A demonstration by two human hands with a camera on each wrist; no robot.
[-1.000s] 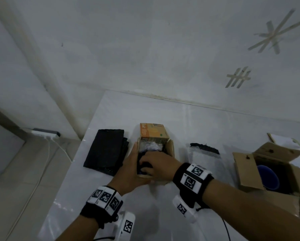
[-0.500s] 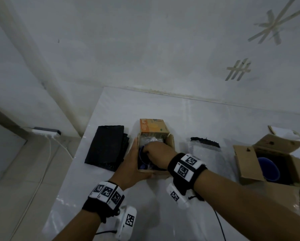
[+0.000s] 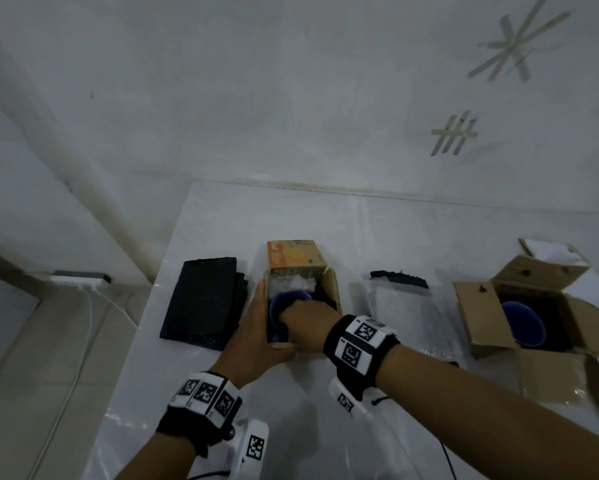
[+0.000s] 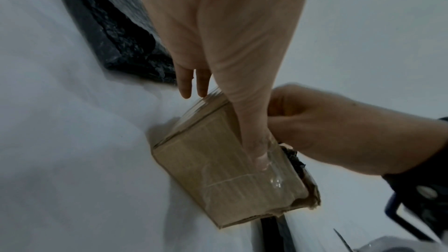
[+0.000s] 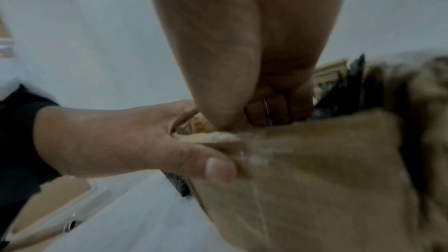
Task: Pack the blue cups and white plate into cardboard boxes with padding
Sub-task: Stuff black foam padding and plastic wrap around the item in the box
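A small cardboard box (image 3: pixel 333 299) with an orange lid flap stands mid-table. Inside it lies a blue cup (image 3: pixel 276 308) against white padding (image 3: pixel 296 282) at the far end. My left hand (image 3: pixel 256 327) clasps the box's near left corner, fingers along the left wall and thumb (image 4: pixel 257 141) pressed on the near face (image 4: pixel 218 170). My right hand (image 3: pixel 305 320) reaches into the box, fingers (image 5: pixel 266 110) curled over the cup's rim. A second blue cup (image 3: pixel 523 323) sits in an open box (image 3: pixel 478 317) at the right. No plate is in view.
Folded black foam (image 3: pixel 204 299) lies left of the small box, close to the table's left edge. A clear bubble bag (image 3: pixel 402 310) with a black strip lies between the two boxes. A power strip (image 3: pixel 79 277) sits on the floor at the left.
My right hand has drawn back toward the box's near right side, uncovering the blue cup's rim. My left hand has stayed on the box's left side.
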